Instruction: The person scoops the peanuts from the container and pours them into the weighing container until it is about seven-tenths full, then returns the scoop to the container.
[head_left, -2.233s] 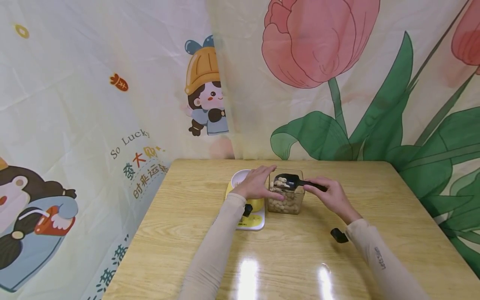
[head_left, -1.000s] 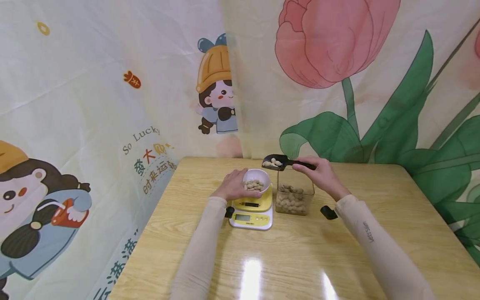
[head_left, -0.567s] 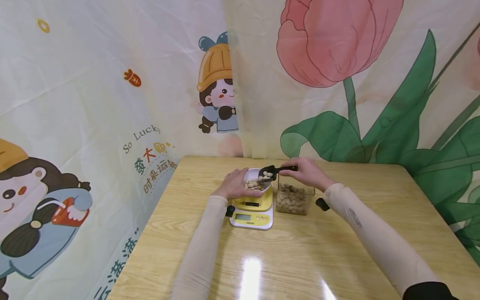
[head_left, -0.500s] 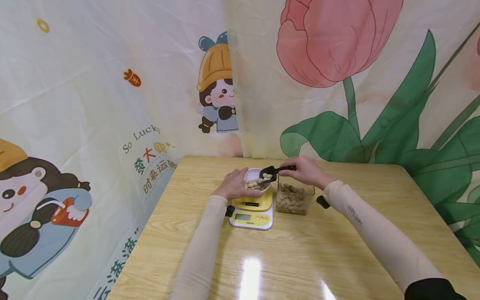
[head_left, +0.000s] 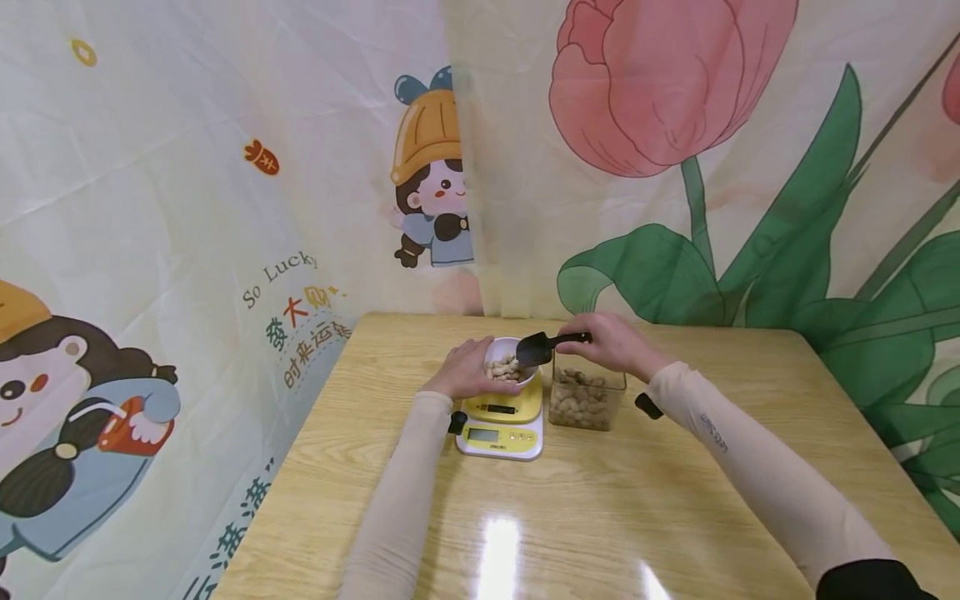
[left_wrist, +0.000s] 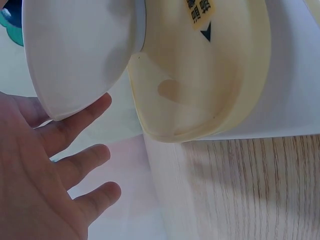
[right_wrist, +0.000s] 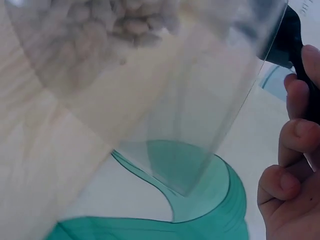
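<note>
A white bowl (head_left: 506, 343) with peanuts (head_left: 501, 367) in it sits on the yellow platform of a kitchen scale (head_left: 501, 445). My left hand (head_left: 472, 370) holds the bowl's left side, thumb in front; in the left wrist view, fingers (left_wrist: 70, 131) spread along the bowl's outside (left_wrist: 80, 55). From the right, my right hand (head_left: 611, 343) grips the handle of a black scoop (head_left: 533, 350). The scoop is tipped over the bowl's right rim, its dark back showing. In the right wrist view, fingers (right_wrist: 299, 136) curl round the handle, beside the clear container (right_wrist: 175, 125).
Just right of the scale stands a clear square container (head_left: 577, 420), partly filled with peanuts, under my right forearm. All stand on a wooden table (head_left: 420, 500). A printed cloth (head_left: 510, 275) hangs behind the table's far edge.
The scoop has come up out of the container with peanuts, gone left over the bowl and tipped; no peanuts show on it now. My left hand has moved from the container to the bowl.
</note>
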